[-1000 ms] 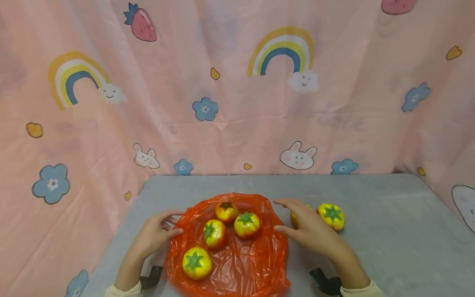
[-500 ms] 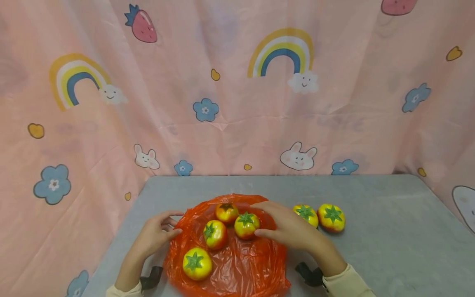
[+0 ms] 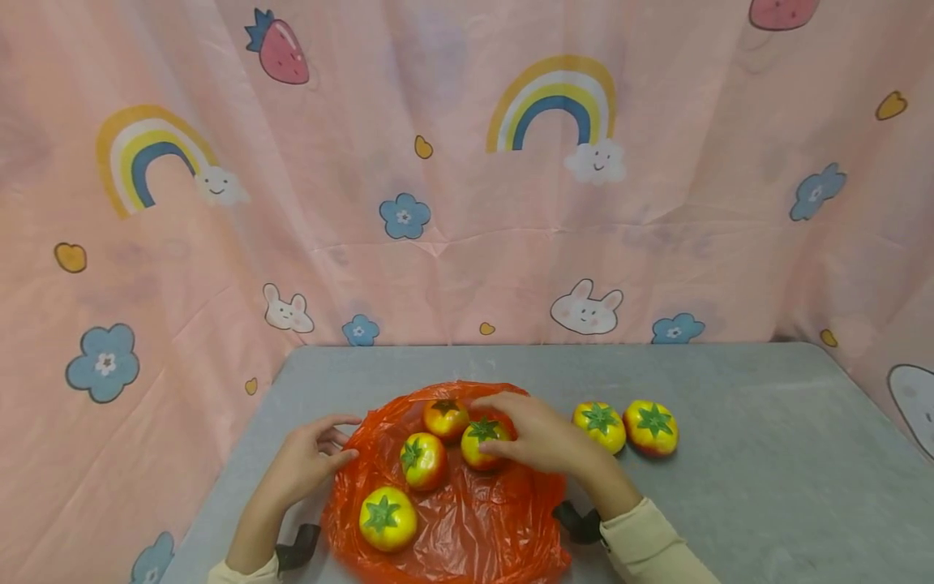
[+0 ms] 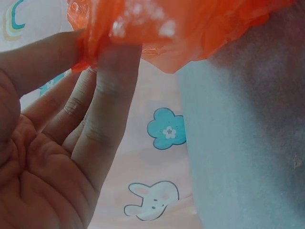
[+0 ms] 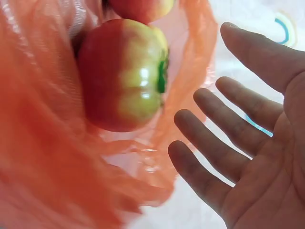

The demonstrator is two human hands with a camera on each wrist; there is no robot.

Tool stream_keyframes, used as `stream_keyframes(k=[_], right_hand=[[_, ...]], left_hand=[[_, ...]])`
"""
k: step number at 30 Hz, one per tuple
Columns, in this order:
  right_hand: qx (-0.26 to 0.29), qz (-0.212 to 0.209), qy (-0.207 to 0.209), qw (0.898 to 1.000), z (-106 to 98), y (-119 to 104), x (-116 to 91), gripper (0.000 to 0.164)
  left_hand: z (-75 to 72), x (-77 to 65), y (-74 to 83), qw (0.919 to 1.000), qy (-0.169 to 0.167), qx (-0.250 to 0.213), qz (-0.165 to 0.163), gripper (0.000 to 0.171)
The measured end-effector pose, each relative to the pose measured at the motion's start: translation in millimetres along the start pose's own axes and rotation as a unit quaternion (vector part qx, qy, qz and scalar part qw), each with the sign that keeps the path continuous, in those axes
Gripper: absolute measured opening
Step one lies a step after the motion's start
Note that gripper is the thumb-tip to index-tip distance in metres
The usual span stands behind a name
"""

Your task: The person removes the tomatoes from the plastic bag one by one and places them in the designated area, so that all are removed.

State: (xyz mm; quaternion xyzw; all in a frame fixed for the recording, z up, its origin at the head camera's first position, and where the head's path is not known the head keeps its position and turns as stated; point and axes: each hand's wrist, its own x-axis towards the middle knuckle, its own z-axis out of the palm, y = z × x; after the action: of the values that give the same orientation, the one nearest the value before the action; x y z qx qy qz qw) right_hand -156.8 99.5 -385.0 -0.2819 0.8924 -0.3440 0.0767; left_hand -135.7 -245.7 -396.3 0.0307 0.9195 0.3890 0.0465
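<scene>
A red plastic bag (image 3: pixel 481 519) lies spread on the grey table, with several shiny yellow-red tomatoes with green star-shaped tops inside it. My left hand (image 3: pixel 302 462) pinches the bag's left edge between thumb and forefinger; the gathered plastic (image 4: pixel 90 47) shows in the left wrist view. Over the right part of the bag reaches my right hand (image 3: pixel 543 438), fingers extended and spread. Its thumb overlaps the right-hand tomato (image 3: pixel 476 456) in the head view. From the right wrist, a tomato (image 5: pixel 124 76) sits just beyond the fingertips, a gap showing between them.
Outside the bag, to the right, two more tomatoes (image 3: pixel 600 426) rest side by side on the table (image 3: pixel 766 454). A pink curtain (image 3: pixel 467 268) with rainbows and rabbits hangs behind the table's far edge. Dark mounts sit at both wrists.
My right hand has moved left from beside the bag to over the right-hand tomato, uncovering the two tomatoes outside. The left hand stays at the bag's edge.
</scene>
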Motion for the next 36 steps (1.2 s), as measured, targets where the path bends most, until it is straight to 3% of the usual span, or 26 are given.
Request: stream_keyframes(k=[15,25,36], right_hand=[[-0.006,0.013,0.006,1.000,16,18,3,0.061],[-0.001,0.053,-0.024,0.998,19,21,5,0.065],[-0.019,0.028,-0.030,0.999,24,20,2,0.063]], left_hand=[[0.2,0.2,-0.3,1.0000,-0.001,-0.003,0.004,0.042],[0.2,-0.2,1.2,1.0000,-0.003,-0.001,-0.007,0.043],[0.2,-1.0,1.3,0.9999,-0.001,0.002,-0.010,0.043]])
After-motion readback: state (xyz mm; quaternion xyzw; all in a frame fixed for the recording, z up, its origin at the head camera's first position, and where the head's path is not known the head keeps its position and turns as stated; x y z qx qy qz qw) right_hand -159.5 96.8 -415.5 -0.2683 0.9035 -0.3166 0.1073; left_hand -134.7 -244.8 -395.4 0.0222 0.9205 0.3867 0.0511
